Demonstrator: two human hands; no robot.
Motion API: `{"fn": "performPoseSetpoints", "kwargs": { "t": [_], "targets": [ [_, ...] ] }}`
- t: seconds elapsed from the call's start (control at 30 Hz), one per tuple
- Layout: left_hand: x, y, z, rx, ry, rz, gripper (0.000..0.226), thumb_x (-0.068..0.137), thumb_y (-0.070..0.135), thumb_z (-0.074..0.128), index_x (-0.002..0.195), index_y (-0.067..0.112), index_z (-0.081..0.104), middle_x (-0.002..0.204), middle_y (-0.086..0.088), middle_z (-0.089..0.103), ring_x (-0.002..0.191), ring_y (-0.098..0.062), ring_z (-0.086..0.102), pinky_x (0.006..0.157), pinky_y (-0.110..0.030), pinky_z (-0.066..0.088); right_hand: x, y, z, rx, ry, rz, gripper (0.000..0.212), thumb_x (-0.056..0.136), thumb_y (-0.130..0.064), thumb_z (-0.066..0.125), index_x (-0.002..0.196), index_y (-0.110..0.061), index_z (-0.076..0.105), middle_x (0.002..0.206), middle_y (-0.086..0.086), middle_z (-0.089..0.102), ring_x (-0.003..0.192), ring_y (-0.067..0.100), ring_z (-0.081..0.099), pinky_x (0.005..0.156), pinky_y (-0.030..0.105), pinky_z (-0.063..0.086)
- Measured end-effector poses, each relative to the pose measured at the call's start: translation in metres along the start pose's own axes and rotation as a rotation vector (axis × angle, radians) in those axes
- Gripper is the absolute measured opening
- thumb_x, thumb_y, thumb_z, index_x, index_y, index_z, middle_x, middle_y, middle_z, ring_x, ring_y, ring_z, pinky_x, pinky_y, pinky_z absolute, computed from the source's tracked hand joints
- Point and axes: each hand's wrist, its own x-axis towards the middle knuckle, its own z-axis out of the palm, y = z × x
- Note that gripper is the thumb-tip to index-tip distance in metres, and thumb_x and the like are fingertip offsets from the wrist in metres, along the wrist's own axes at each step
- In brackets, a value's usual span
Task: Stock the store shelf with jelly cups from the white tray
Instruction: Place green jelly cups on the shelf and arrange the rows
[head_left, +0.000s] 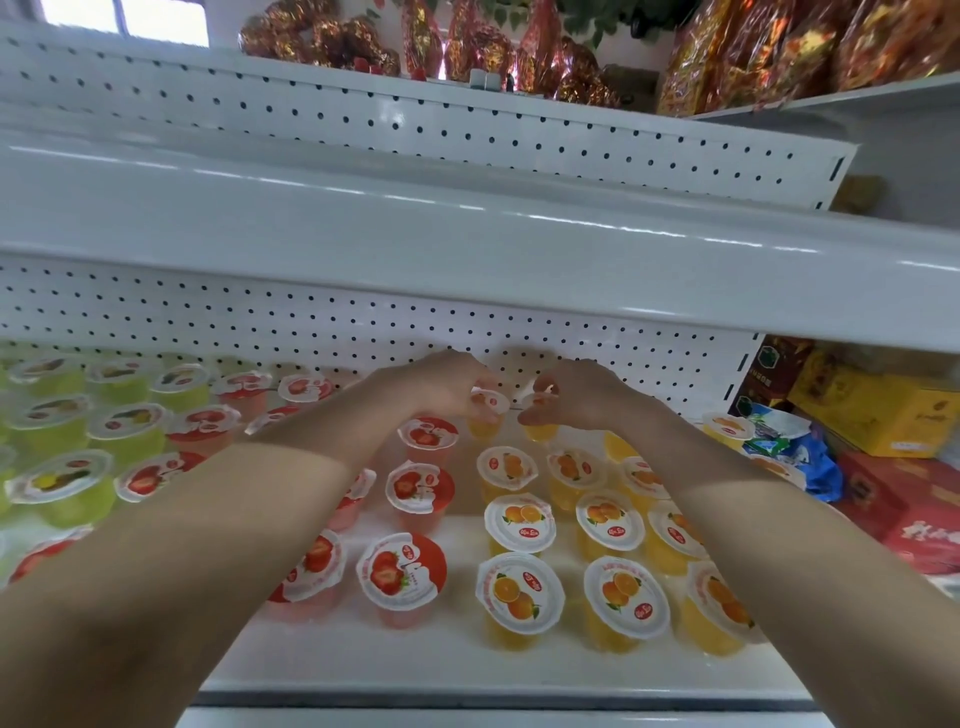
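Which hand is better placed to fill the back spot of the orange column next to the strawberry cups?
Probably left. The left hand grips an orange cup right behind that column, beside the rear strawberry cup. The right hand holds a second orange cup farther right.

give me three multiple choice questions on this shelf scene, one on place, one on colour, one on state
1. Where on the shelf do the green jelly cups stand?
A left end B middle C right end
2. What colour is the jelly in the held cups under the left hand and right hand?
A green B red C orange
3. How are the hands?
A both hang free B each grips a cup C both press flat on the shelf

1 A: green fills the left end, beside the red jelly cups.
2 C: orange jelly shows below both hands.
3 B: fingers curl round a lid at the back row.
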Motion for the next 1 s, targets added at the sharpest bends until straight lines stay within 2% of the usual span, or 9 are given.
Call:
{"fn": "performPoseSetpoints", "kwargs": {
  "t": [0.17, 0.27, 0.37, 0.43, 0.5, 0.67, 0.8, 0.87, 1.0],
  "targets": [
    [-0.016, 0.007, -0.010, -0.011, 0.096, 0.035, 0.061, 0.087, 0.056, 0.060, 0.138, 0.025, 0.050, 0.137, -0.001, 0.050, 0.125, -0.021, 0.047, 0.103, -0.037, 0.040, -0.012, 0.001, -0.006, 0.051, 0.058, -0.013, 0.068, 0.079, -0.067, 0.065, 0.135, -0.029, 0.053, 0.126, -0.001, 0.061, 0.120, 0.024, 0.053, 0.101, 0.044, 0.042],
    [-0.033, 0.018, -0.019, -0.088, 0.187, 0.128, 0.040, 0.085, 0.053, 0.064, 0.120, 0.033, 0.062, 0.119, 0.008, 0.058, 0.112, -0.012, 0.052, 0.095, -0.032, 0.042, -0.027, 0.002, -0.017, 0.072, 0.109, -0.032, 0.053, 0.079, -0.062, 0.068, 0.121, -0.031, 0.059, 0.109, -0.006, 0.064, 0.109, 0.019, 0.056, 0.096, 0.041, 0.045],
    [-0.054, 0.036, -0.024, -0.148, 0.107, 0.182, 0.031, 0.084, 0.049, 0.069, 0.110, 0.033, 0.069, 0.105, 0.020, 0.062, 0.101, -0.001, 0.055, 0.088, -0.023, 0.042, -0.046, -0.001, -0.026, 0.086, 0.009, -0.058, 0.041, 0.078, -0.059, 0.071, 0.106, -0.030, 0.066, 0.100, -0.010, 0.063, 0.092, 0.012, 0.059, 0.081, 0.033, 0.049],
    [-0.064, 0.047, -0.024, -0.138, 0.017, 0.186, 0.034, 0.082, 0.053, 0.069, 0.109, 0.032, 0.070, 0.107, 0.021, 0.066, 0.101, 0.000, 0.058, 0.091, -0.024, 0.045, -0.059, -0.003, -0.029, 0.075, -0.083, -0.071, 0.039, 0.076, -0.060, 0.073, 0.100, -0.030, 0.068, 0.094, -0.015, 0.059, 0.085, 0.004, 0.055, 0.071, 0.028, 0.044],
    [-0.071, 0.055, -0.022, -0.111, -0.049, 0.164, 0.039, 0.081, 0.056, 0.068, 0.110, 0.031, 0.070, 0.108, 0.018, 0.066, 0.100, -0.003, 0.059, 0.090, -0.025, 0.046, -0.069, -0.003, -0.031, 0.045, -0.141, -0.075, 0.040, 0.072, -0.065, 0.073, 0.096, -0.033, 0.068, 0.090, -0.020, 0.057, 0.084, 0.000, 0.054, 0.071, 0.027, 0.043],
    [-0.084, 0.068, -0.019, -0.014, -0.039, 0.145, 0.045, 0.081, 0.058, 0.066, 0.115, 0.029, 0.069, 0.115, 0.014, 0.064, 0.105, -0.009, 0.057, 0.091, -0.029, 0.046, -0.085, -0.004, -0.037, -0.028, -0.200, -0.085, 0.053, 0.070, -0.064, 0.075, 0.111, -0.032, 0.066, 0.099, -0.013, 0.062, 0.095, 0.010, 0.058, 0.084, 0.030, 0.049],
    [-0.084, 0.075, -0.014, 0.081, -0.002, 0.111, 0.049, 0.082, 0.056, 0.065, 0.121, 0.026, 0.065, 0.121, 0.009, 0.062, 0.108, -0.014, 0.057, 0.088, -0.029, 0.046, -0.089, -0.006, -0.032, -0.066, -0.180, -0.100, 0.059, 0.070, -0.054, 0.078, 0.120, -0.027, 0.061, 0.105, -0.007, 0.063, 0.097, 0.014, 0.057, 0.076, 0.028, 0.045],
    [-0.084, 0.076, -0.011, 0.093, 0.010, 0.096, 0.047, 0.084, 0.054, 0.064, 0.122, 0.026, 0.064, 0.123, 0.008, 0.062, 0.110, -0.016, 0.057, 0.086, -0.028, 0.045, -0.090, -0.007, -0.029, -0.061, -0.164, -0.106, 0.058, 0.072, -0.051, 0.077, 0.120, -0.022, 0.064, 0.105, -0.004, 0.064, 0.096, 0.016, 0.059, 0.074, 0.028, 0.047],
    [-0.085, 0.076, -0.007, 0.075, 0.033, 0.063, 0.041, 0.084, 0.053, 0.064, 0.118, 0.030, 0.066, 0.121, 0.007, 0.063, 0.104, -0.015, 0.057, 0.081, -0.028, 0.043, -0.090, -0.007, -0.025, -0.019, -0.125, -0.113, 0.056, 0.075, -0.048, 0.074, 0.112, -0.007, 0.069, 0.109, 0.014, 0.071, 0.100, 0.027, 0.066, 0.085, 0.040, 0.054]
  ]
}}
